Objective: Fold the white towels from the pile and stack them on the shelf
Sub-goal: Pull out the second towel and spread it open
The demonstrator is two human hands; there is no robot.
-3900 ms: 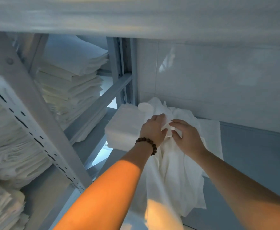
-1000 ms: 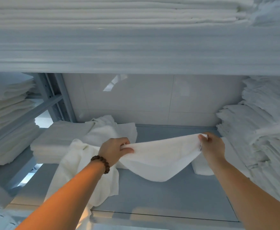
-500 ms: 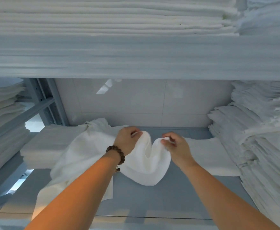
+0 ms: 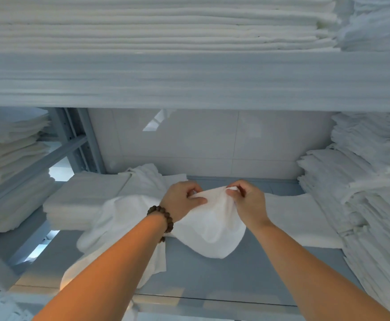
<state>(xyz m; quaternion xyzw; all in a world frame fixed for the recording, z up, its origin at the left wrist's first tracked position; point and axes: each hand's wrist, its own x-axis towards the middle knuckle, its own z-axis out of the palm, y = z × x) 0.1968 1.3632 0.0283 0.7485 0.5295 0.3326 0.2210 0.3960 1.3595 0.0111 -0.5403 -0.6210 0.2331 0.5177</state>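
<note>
Left hand and right hand each pinch the top edge of one white towel, hands close together. It sags above the shelf, right of the folded stack and loose pile.

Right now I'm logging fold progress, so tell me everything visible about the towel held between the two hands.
The towel is plain white, soft-looking cloth with no visible pattern. Its top edge is bunched between the left hand and right hand, which pinch it close together. The body sags below them in a rounded pouch above the grey shelf. Whether its lowest part touches the shelf can't be told. On the left it overlaps the loose pile.
</note>
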